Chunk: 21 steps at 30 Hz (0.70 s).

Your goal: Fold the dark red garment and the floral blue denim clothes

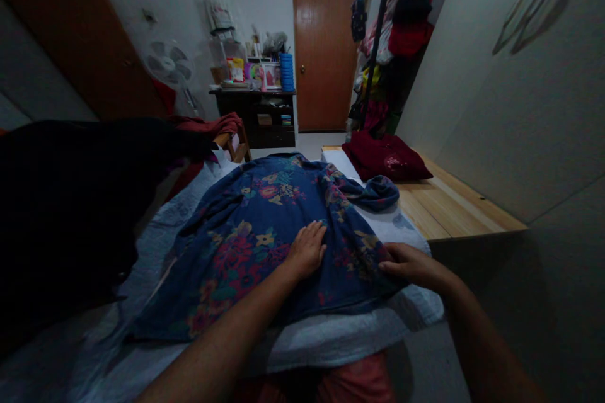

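A dark blue floral shirt (pixel 283 220) lies spread face down or back up, I cannot tell which, over a pale cloth (pixel 293 343). Flat on the middle of the shirt rests my left hand (pixel 308 250), its fingers stretched out. At the shirt's right side edge, my right hand (pixel 411 264) has thumb and fingers closed on the fabric. The shirt's right sleeve is bent outward, its end bunched beyond my right hand. Its left side reaches toward a dark heap of cloth.
A folded maroon garment (pixel 387 157) lies on a wooden board (pixel 454 201) at the right. Black clothes (pixel 70 201) are piled at the left. Farther back stand a fan (pixel 170 63), a dark cabinet (pixel 269 119) and a wooden door (pixel 326 44).
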Motion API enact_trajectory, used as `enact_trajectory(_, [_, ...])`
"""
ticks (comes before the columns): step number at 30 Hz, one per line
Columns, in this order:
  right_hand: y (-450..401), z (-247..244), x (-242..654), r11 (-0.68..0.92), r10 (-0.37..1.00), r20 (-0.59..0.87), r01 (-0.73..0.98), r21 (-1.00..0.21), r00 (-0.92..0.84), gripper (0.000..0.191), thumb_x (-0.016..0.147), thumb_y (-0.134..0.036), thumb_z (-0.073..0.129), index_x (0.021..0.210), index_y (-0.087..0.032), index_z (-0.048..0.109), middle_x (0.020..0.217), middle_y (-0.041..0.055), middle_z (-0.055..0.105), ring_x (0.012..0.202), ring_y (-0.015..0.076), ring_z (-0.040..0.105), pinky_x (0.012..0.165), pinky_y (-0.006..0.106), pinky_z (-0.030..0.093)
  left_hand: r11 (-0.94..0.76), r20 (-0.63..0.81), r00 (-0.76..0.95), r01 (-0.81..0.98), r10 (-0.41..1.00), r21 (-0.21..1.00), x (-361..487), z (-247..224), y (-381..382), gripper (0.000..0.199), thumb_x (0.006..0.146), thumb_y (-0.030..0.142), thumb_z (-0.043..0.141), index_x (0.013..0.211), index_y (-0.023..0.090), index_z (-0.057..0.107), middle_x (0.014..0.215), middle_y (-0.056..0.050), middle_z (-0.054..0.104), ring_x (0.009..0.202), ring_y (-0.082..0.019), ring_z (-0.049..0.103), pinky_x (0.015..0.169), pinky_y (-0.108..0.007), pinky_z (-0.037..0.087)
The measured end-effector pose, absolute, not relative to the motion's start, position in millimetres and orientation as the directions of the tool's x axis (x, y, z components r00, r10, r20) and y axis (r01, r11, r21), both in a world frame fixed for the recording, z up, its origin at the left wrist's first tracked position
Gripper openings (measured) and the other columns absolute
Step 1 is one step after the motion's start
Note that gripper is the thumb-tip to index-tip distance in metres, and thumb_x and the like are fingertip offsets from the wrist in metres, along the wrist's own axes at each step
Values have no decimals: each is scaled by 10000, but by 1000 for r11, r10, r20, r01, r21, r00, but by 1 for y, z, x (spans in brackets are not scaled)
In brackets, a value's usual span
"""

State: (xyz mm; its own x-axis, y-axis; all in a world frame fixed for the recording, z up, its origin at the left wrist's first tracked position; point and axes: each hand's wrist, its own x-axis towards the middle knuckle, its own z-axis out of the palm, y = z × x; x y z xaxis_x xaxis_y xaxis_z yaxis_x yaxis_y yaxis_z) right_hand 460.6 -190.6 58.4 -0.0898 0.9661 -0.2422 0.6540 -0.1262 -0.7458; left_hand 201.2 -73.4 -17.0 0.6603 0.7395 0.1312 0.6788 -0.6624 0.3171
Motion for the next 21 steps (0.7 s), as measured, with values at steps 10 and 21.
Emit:
enact_trajectory(10, [-70,70,510,-122,954,257,984,-132,153,368,785,-298,638,1131,-175,640,1239,158,585,1115,318,525,919,397,396,-582,145,566,766,812,272,210,-54,-46,590,968,400,404,1505,194,278,1568,-131,309,1451,-250,273,1171,-483,238])
enact_trajectory(21, [-20,44,544,-174,966,87,863,-475,243,353,652,-141,616,998,-180,671,852,49,691,754,191,611,685,270,446,-600,111,593,759,797,254,210,-51,-47,627,941,520,422,1506,282,290,1587,-111,272,1460,-288,236,1165,-522,210])
